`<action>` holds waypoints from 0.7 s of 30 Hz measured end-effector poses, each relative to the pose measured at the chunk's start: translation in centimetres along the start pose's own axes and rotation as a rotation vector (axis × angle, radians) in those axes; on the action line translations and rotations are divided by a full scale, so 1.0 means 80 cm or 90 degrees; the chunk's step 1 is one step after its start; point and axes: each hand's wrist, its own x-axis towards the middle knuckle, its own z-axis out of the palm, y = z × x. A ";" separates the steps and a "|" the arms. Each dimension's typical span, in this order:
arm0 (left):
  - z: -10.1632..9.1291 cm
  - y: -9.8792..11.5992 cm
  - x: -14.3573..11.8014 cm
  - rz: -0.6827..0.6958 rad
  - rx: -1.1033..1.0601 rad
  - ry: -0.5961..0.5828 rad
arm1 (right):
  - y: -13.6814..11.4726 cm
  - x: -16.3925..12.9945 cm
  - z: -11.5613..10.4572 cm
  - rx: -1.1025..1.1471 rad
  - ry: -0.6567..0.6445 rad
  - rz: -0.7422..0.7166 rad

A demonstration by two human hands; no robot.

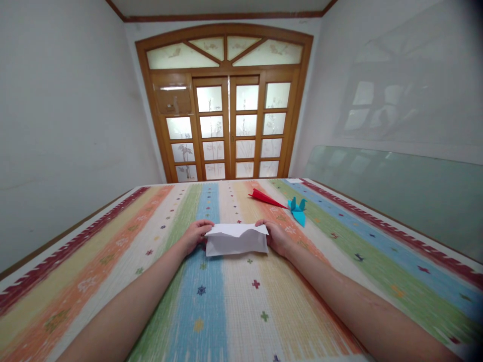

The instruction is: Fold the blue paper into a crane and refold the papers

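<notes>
From where I stand, I see two bare hands meeting over the near half of a table spread with a striped tablecloth (249, 311). Between them is a sheet of white paper (237, 245), wider than it is deep, with a wavy edge running across its upper part. The left hand (198, 236) has its fingers curled together at the paper's left end, pinching its far corner. The right hand (275, 238) pinches the far right corner the same way, fingers bent and close together. Whether the paper's near edge rests on the cloth I cannot tell.

Farther off and to the right lies a red folded-paper dart (266, 198), its narrow tip pointing right, at a blue origami crane (298, 216); I can't make out whether the two touch. Beyond the far end of the table stand wooden doors (233, 128) with patterned frosted panes. A pale green panel (392, 188) runs along the right wall.
</notes>
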 end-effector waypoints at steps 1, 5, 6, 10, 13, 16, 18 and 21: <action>0.000 -0.002 0.001 0.009 0.016 0.002 | -0.001 0.000 0.000 0.015 -0.009 0.006; -0.002 -0.010 0.006 0.039 0.027 0.021 | -0.005 -0.002 0.003 0.028 -0.026 0.005; -0.002 -0.012 0.007 0.049 0.026 0.027 | -0.005 -0.004 0.005 0.015 -0.025 -0.012; -0.004 -0.014 0.012 0.096 0.036 0.072 | -0.004 -0.012 0.010 -0.060 -0.031 -0.103; -0.005 -0.015 0.014 0.105 0.044 0.100 | -0.004 -0.016 0.010 -0.106 -0.068 -0.114; -0.006 -0.017 0.016 0.106 0.042 0.113 | -0.002 -0.017 0.009 -0.144 -0.096 -0.110; -0.008 -0.018 0.016 0.100 0.033 0.113 | -0.001 -0.016 0.008 -0.156 -0.098 -0.111; -0.010 -0.020 0.017 0.084 0.018 0.114 | 0.000 -0.015 0.009 -0.164 -0.095 -0.117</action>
